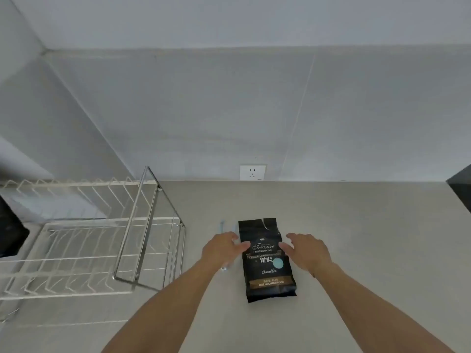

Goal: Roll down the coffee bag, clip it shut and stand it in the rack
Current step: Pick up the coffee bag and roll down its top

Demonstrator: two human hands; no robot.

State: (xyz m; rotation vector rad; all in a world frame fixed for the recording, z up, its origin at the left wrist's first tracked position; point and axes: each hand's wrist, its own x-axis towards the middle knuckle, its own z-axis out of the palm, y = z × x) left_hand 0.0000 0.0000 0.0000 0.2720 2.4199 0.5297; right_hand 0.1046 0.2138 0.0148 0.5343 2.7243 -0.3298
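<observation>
A black coffee bag (266, 261) with gold lettering lies flat on the grey counter, its torn top end pointing to the wall. My left hand (223, 248) hovers at the bag's left edge with fingers spread, fingertips reaching over the edge. On the other side, my right hand (304, 249) is spread the same way at the bag's right edge. Neither hand holds anything. A pale blue clip (222, 226) lies just left of the bag, mostly hidden under my left hand. The wire rack (89, 240) stands at the left.
A white wall socket (252, 172) sits on the wall behind the bag. A dark surface (461, 187) shows at the right edge and a black object (10, 233) at the far left beside the rack.
</observation>
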